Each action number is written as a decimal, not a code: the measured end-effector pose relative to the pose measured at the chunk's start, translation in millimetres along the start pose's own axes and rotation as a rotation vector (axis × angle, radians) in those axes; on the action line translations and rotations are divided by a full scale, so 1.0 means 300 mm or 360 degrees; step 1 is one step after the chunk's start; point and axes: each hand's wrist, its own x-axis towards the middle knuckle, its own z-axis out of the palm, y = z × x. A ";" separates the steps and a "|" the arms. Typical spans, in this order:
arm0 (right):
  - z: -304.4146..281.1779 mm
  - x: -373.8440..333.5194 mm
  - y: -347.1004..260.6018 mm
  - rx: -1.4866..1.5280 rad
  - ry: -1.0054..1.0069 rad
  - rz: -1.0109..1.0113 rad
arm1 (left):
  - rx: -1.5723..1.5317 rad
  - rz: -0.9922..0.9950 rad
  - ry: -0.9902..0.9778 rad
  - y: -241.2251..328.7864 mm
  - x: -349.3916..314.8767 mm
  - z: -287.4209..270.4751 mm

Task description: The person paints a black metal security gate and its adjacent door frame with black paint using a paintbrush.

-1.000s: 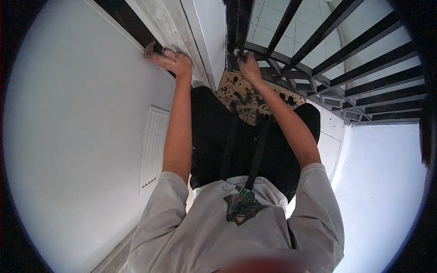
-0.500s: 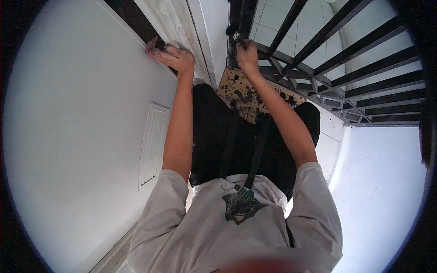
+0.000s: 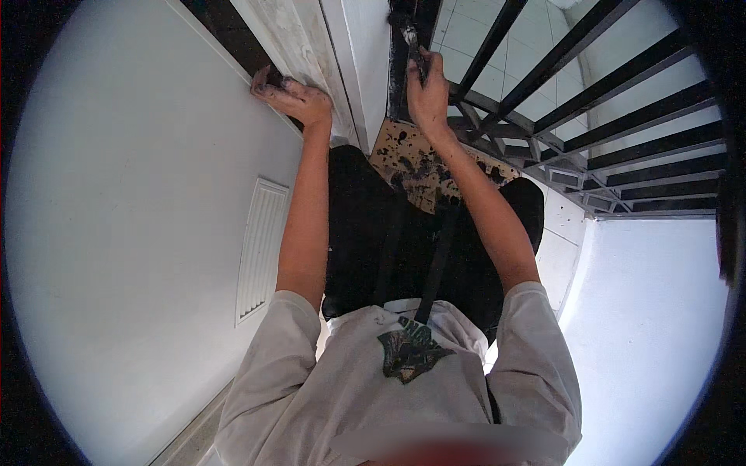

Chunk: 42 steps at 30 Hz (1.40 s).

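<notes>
My right hand (image 3: pixel 427 93) is closed around the handle of a small paintbrush (image 3: pixel 410 37). The brush's dark, paint-coated bristles touch the black upright post (image 3: pixel 399 85) of the metal gate. My left hand (image 3: pixel 294 99), its fingers smudged with black, rests against the edge of the white door (image 3: pixel 155 171), beside the pale door frame (image 3: pixel 291 39). Its fingers are loosely apart and reach toward the dark gap there; I see nothing held in it.
Slanting black gate bars (image 3: pixel 575 97) fill the upper right. Below the post lies a tan sheet (image 3: pixel 416 159) spattered with black paint. A louvred vent (image 3: pixel 263 248) sits in the white door. A white wall (image 3: pixel 645 311) stands on the right.
My right hand has slid the brush farther up along the black post, and more of the handle now shows. My left hand has stayed in place.
</notes>
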 end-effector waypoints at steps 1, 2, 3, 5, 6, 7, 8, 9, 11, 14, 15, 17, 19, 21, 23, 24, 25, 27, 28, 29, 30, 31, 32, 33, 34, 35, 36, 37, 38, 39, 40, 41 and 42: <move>-0.005 -0.016 0.019 -0.0181 -0.0017 -0.0155 | -0.0003 0.0005 0.0005 -0.002 0.000 0.001; -0.012 -0.031 0.046 -0.0184 -0.0034 -0.0105 | -0.0021 0.0032 0.0014 -0.004 0.001 0.002; -0.018 -0.052 0.077 -0.0419 -0.0178 -0.0123 | -0.0002 0.0016 0.0012 -0.005 0.001 0.002; -0.023 -0.082 0.143 -0.0642 -0.0323 -0.0138 | 0.0029 0.0110 0.0031 -0.002 0.002 0.001; -0.025 -0.093 0.171 -0.0752 -0.0408 -0.0193 | 0.0033 0.0114 0.0025 0.000 0.002 0.001; -0.028 -0.100 0.194 -0.0869 -0.0513 -0.0180 | -0.0005 0.0070 0.0017 0.003 0.003 0.001; -0.032 -0.105 0.208 -0.0862 -0.0497 -0.0245 | -0.0041 0.0023 0.0010 0.007 0.003 0.002; -0.039 -0.111 0.213 -0.0977 -0.0553 -0.0255 | -0.0033 0.0020 0.0005 0.010 0.005 0.002; -0.055 -0.104 0.201 -0.1093 -0.0604 -0.0270 | -0.0070 0.0038 0.0018 0.014 0.007 0.005; -0.094 -0.068 0.149 -0.1039 -0.0603 -0.0342 | -0.0078 0.0070 0.0052 0.015 0.009 0.007; -0.105 -0.046 0.134 -0.1079 -0.0569 -0.0410 | -0.0072 0.0064 0.0051 0.015 0.007 0.004; -0.126 -0.013 0.114 -0.1115 -0.0537 -0.0468 | -0.0015 -0.0002 -0.0001 0.014 0.003 0.000; -0.142 0.010 0.112 -0.1274 -0.0779 -0.0570 | -0.0003 -0.0008 -0.0025 0.016 0.000 -0.003; -0.152 0.018 0.124 -0.1361 -0.0851 -0.0640 | -0.0008 0.0007 -0.0015 0.017 -0.004 -0.001; -0.156 0.012 0.141 -0.1410 -0.0885 -0.0789 | 0.0146 -0.0008 0.0040 0.015 -0.007 0.004; -0.155 0.007 0.147 -0.1489 -0.0981 -0.0776 | 0.0195 -0.0016 0.0059 0.014 -0.012 0.008; -0.153 0.003 0.151 -0.1602 -0.1092 -0.0731 | 0.0052 -0.0017 0.0042 0.008 -0.010 0.009; -0.148 -0.005 0.158 -0.1569 -0.1071 -0.0754 | -0.0082 -0.0010 0.0030 -0.005 -0.008 0.011; -0.145 -0.007 0.163 -0.1571 -0.1084 -0.0742 | -0.0098 -0.0006 0.0023 -0.011 -0.009 0.013; -0.140 -0.008 0.170 -0.1560 -0.1084 -0.0744 | -0.0104 -0.0030 0.0012 -0.017 -0.012 0.010; -0.135 -0.008 0.181 -0.1582 -0.1088 -0.0713 | -0.0095 -0.0012 -0.0001 -0.022 -0.014 0.007; -0.130 -0.009 0.197 -0.1579 -0.1029 -0.0734 | 0.0152 0.0118 0.0056 -0.025 -0.015 0.009; -0.125 -0.011 0.218 -0.1606 -0.1096 -0.0674 | 0.0234 0.0319 0.0098 -0.026 -0.016 0.008; -0.117 -0.018 0.243 -0.1642 -0.1074 -0.0771 | 0.0393 0.0253 0.0110 -0.025 -0.017 0.008; -0.106 -0.028 0.270 -0.1699 -0.1089 -0.0832 | 0.0177 0.0159 0.0064 -0.022 -0.016 0.007; -0.094 -0.038 0.300 -0.1674 -0.1048 -0.0864 | -0.0029 0.0026 0.0007 -0.018 -0.014 0.007; -0.082 -0.048 0.331 -0.1668 -0.1145 -0.0869 | -0.0042 0.0067 0.0012 -0.013 -0.010 0.006; -0.070 -0.058 0.359 -0.1660 -0.1240 -0.0874 | -0.0013 0.0100 0.0010 -0.008 -0.004 0.006; -0.048 -0.074 0.381 -0.1659 -0.1236 -0.0869 | 0.0010 0.0116 0.0020 -0.004 0.001 0.006; -0.024 -0.088 0.397 -0.1642 -0.1229 -0.0876 | 0.0012 0.0136 0.0009 0.000 0.004 0.008; -0.008 -0.098 0.411 -0.1699 -0.1330 -0.0820 | -0.0024 0.0114 0.0030 0.003 0.008 0.009; 0.002 -0.104 0.422 -0.1619 -0.1219 -0.0885 | -0.0060 0.0118 0.0043 0.005 0.010 0.010; 0.011 -0.113 0.429 -0.1599 -0.1285 -0.0708 | -0.0054 0.0098 0.0049 0.005 0.012 0.009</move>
